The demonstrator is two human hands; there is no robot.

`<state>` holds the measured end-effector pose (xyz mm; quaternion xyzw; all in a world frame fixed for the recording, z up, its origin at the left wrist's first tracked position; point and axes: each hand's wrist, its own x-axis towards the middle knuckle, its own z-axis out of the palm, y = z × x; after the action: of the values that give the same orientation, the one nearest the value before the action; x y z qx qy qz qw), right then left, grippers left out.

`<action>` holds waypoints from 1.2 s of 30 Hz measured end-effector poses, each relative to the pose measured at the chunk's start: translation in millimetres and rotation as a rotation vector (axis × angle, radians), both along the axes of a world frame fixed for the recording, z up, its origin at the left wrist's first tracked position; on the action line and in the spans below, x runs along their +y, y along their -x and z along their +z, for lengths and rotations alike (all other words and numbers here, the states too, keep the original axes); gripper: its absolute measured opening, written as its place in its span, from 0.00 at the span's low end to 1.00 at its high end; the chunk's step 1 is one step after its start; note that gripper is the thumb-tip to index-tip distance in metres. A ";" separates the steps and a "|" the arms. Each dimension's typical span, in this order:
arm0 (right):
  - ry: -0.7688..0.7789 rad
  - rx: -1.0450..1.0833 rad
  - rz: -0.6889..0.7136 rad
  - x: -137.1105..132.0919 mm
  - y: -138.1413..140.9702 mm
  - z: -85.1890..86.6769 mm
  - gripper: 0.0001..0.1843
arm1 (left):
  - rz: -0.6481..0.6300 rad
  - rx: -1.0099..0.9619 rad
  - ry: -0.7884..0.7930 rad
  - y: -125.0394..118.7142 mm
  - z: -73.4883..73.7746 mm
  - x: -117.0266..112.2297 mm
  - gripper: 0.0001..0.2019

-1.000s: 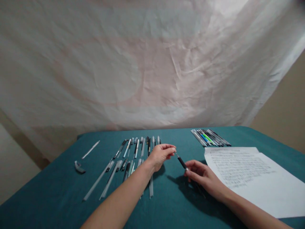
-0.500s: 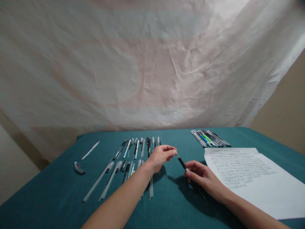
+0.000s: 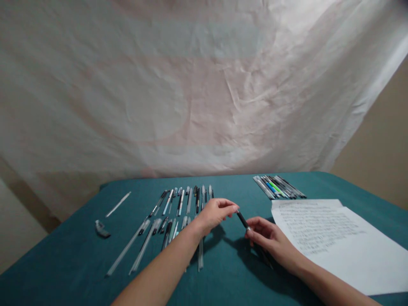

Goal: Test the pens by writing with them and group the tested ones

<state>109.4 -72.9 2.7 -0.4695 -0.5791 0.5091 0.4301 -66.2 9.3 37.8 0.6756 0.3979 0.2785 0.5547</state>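
Over the cloth, my right hand (image 3: 266, 236) has its fingers closed round a pen (image 3: 242, 220) with a black grip, held tilted with its upper end toward the left. My left hand (image 3: 218, 213) reaches across and pinches that upper end; the fingertips hide the pen's point. Below and left of my left arm lie several disassembled pens, among them clear barrels (image 3: 127, 250) with caps beside them. Farther back is a row of more pens (image 3: 188, 200) in black, white and clear. The lower part of the held pen is partly behind my right hand.
A green cloth covers the table (image 3: 79, 263). Sheets of handwritten paper (image 3: 338, 238) lie at the right, with a bundle of pens (image 3: 279, 187) behind them. On the left are a thin white stick (image 3: 118, 204) and a correction-tape-like piece (image 3: 102, 229). A pale sheet (image 3: 204, 93) hangs behind.
My left fingertips have come closer to the black grip, and the thin metal tip that showed between them is now covered. The view has shifted slightly. My right hand keeps its hold.
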 end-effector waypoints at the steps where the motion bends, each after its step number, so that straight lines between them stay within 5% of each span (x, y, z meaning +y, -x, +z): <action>1: 0.000 -0.001 0.005 0.0 -0.2 -0.1 0.19 | -0.028 0.050 -0.057 1.6 1.9 1.3 0.19; 5: -0.007 -0.003 0.019 0.1 -1.2 -1.7 0.17 | -0.098 0.329 -0.363 14.8 7.8 12.1 0.19; 12: 0.005 0.012 0.033 -0.6 -1.8 -3.3 0.15 | -0.148 0.644 -0.560 43.5 3.1 27.5 0.10; 19: 0.007 0.018 0.040 0.0 -1.1 -1.8 0.14 | -0.207 0.862 -0.641 38.8 3.9 22.1 0.07; 30: 0.002 0.029 0.032 0.6 -0.9 -3.5 0.14 | -0.276 0.839 -0.793 27.5 0.3 8.7 0.06; 36: -0.086 0.102 -0.208 5.1 -8.7 -0.4 0.15 | -0.294 0.697 -0.834 16.4 0.2 3.4 0.09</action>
<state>118.1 -67.8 2.3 -0.4816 -0.5257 0.4596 0.5295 -82.6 12.7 37.9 0.9381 0.3155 0.0922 0.1095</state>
